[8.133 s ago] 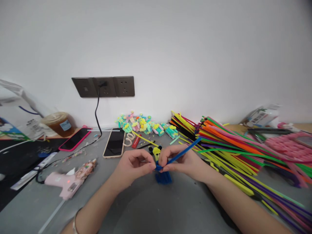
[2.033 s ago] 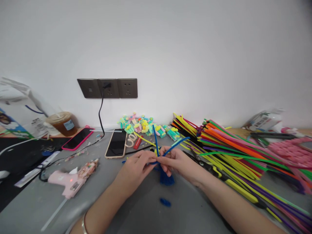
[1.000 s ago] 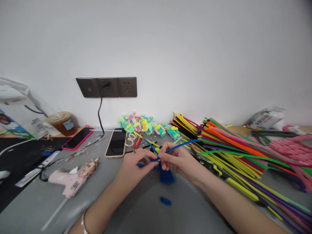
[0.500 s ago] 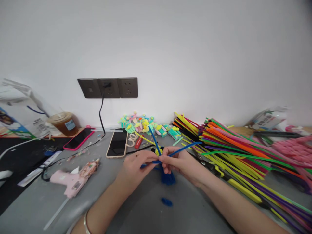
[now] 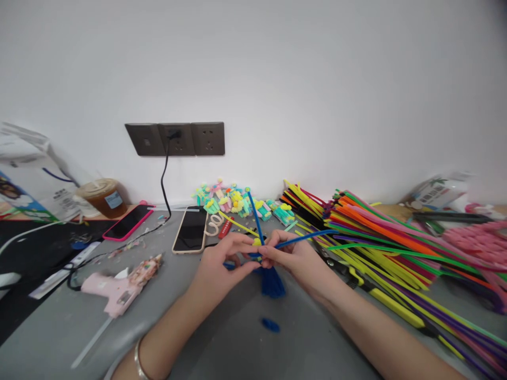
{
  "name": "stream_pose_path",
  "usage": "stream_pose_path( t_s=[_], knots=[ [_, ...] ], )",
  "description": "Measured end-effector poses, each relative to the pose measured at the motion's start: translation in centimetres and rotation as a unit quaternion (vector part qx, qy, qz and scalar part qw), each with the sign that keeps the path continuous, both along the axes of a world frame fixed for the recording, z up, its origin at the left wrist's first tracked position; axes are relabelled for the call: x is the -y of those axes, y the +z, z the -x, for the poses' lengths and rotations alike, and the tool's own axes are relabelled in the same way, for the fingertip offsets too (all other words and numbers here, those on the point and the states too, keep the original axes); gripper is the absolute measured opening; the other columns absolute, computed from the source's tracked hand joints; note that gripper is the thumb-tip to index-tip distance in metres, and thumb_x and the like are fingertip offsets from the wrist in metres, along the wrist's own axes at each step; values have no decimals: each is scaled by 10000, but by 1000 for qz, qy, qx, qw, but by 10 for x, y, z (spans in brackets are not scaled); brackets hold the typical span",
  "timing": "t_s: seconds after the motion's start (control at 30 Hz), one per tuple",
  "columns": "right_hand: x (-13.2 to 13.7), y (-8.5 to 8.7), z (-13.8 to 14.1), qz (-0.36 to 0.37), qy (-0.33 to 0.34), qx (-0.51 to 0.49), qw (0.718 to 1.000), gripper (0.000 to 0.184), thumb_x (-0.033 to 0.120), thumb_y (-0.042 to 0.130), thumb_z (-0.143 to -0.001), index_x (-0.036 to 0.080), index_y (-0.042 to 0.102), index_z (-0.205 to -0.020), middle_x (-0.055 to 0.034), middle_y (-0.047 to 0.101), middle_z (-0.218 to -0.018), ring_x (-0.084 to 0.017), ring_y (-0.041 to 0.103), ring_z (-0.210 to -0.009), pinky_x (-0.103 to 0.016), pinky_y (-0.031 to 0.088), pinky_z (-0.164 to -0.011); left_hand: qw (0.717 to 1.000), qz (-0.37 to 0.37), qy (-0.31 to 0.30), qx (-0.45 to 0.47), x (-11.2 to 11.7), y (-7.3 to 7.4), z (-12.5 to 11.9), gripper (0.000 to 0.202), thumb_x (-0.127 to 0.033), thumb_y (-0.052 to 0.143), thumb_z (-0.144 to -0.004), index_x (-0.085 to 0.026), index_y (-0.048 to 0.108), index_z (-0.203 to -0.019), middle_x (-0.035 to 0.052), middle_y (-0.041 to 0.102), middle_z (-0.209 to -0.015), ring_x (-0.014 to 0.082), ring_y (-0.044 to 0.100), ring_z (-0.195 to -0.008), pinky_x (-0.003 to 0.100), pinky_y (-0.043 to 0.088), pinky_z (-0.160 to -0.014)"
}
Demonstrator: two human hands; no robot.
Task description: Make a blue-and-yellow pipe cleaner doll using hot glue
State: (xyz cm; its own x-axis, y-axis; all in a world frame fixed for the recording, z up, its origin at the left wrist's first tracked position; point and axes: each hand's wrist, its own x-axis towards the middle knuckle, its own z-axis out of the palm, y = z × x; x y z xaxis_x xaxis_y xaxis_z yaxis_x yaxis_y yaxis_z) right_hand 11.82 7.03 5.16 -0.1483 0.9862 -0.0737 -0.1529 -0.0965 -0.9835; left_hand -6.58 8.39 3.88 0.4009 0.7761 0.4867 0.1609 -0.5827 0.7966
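Note:
Both hands meet over the middle of the grey table. My left hand [image 5: 225, 264] and my right hand [image 5: 291, 253] pinch blue pipe cleaners [image 5: 255, 214] between thumbs and fingers. One blue stem points up and another sticks out to the right. Beneath the fingers hangs a flared bunch of blue pipe cleaner [image 5: 273, 283]. A bit of yellow shows just behind the fingertips; its shape is mostly hidden. On the table below lies a small blue fuzzy piece [image 5: 271, 324], apart from both hands.
Many coloured pipe cleaners [image 5: 380, 243] spread over the right side, with yellow-handled pliers [image 5: 396, 306] among them. Small pastel figures [image 5: 237, 200] line the wall. Left are a pink glue gun [image 5: 114, 290], two phones [image 5: 190, 230] [image 5: 127, 222] and a drink cup [image 5: 105, 198].
My left fingers have shifted and opened slightly around the blue pipe cleaners. The upright blue stem now stands steeper. Both hands remain at the same spot.

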Motion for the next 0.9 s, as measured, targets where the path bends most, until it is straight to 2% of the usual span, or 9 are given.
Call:
stream_pose_path(
  t_s=[0.07,0.17,0.27,0.37,0.6,0.8,0.9],
  knots=[
    [0,1,0,-18,-5,12,1000,395,455,860,-641,186,572,-627,1,665,-578,-148,641,-575,-269,508,-584,996,77,4,46,0,1,-2,273,-123,704,-788,-198,594,-1027,33,780,-889,122,706,-684,185,560,-584],
    [1,2,1,-35,-12,19,999,392,445,854,-653,190,558,-625,6,659,-583,-144,638,-583,-269,509,-593,984,152,8,95,0,3,-3,256,-147,740,-740,-183,617,-962,34,756,-848,139,699,-728,179,531,-557],
    [0,1,1,-52,-13,27,998,394,450,847,-655,191,551,-629,15,650,-585,-138,627,-581,-264,504,-591,970,218,-5,102,-1,4,-5,222,-188,776,-702,-165,642,-877,8,706,-734,125,656,-641,170,485,-501],
    [-2,1,1,-71,-9,41,997,396,460,834,-662,188,547,-637,23,635,-587,-139,626,-578,-262,503,-576,960,260,-17,100,-1,5,-6,173,-216,783,-705,-154,660,-811,-7,692,-667,106,629,-584,170,473,-507],
    [-3,-2,0,-96,-11,65,993,379,432,815,-694,178,541,-637,24,604,-618,-114,592,-578,-226,471,-549,961,255,-4,103,2,6,-7,85,-195,771,-702,-153,715,-750,26,757,-723,138,699,-671,207,548,-650],
    [-3,-1,0,-81,2,43,996,394,419,845,-659,179,534,-639,37,597,-624,-119,627,-580,-231,507,-563,977,197,15,80,0,7,-5,23,-164,762,-702,-160,746,-718,20,760,-697,133,695,-638,200,557,-633],
    [-4,3,-4,-77,36,34,996,350,381,851,-662,177,568,-688,30,633,-653,-131,665,-608,-243,537,-601,975,205,19,83,0,11,-3,15,-169,755,-713,-162,745,-704,11,750,-663,122,681,-604,187,546,-601]
  ],
)
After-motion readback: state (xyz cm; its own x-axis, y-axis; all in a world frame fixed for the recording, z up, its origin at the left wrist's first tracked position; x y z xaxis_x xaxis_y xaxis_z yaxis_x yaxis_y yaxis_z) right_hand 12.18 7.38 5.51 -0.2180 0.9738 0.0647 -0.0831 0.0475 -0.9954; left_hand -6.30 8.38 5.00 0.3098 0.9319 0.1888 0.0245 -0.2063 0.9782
